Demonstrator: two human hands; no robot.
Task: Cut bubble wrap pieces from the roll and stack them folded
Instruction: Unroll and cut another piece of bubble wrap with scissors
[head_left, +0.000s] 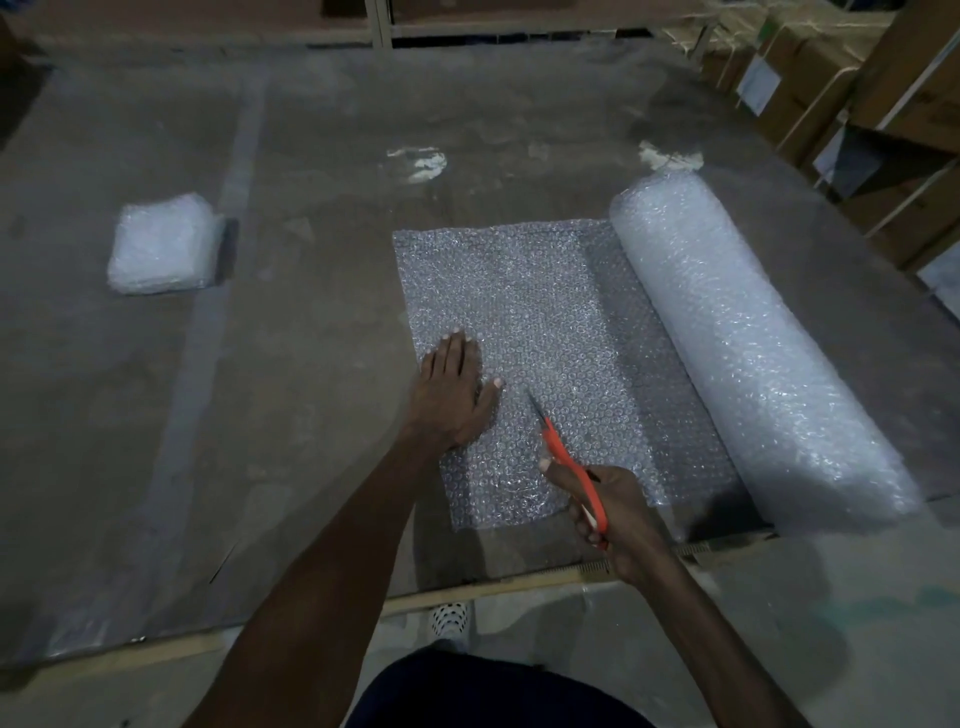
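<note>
**Scissors entering the unrolled sheet, left palm holding it flat**

The unrolled sheet of bubble wrap is lying flat on the work surface, in the middle of the view and slightly right. It is running out leftward from the roll, which is lying on its side along the sheet's right edge, angled from far-left to near-right.

The left hand is pressing down on the near-left part of the sheet, palm flat, fingers straight and close together, thumb spread out to the right. Nothing is being gripped by it.

The right hand is holding a pair of orange-handled scissors at the sheet's near edge, fingers curled round the handles. The blades are pointing away and slightly left over the sheet, tip lying just right of the left thumb. Whether the blades are parted cannot be told; they are reading as one thin dark line.

A stack of folded pieces is sitting well apart to the far left on the same surface.

A wooden strip is running along the surface's near edge. Cardboard boxes are standing at the far right.
</note>
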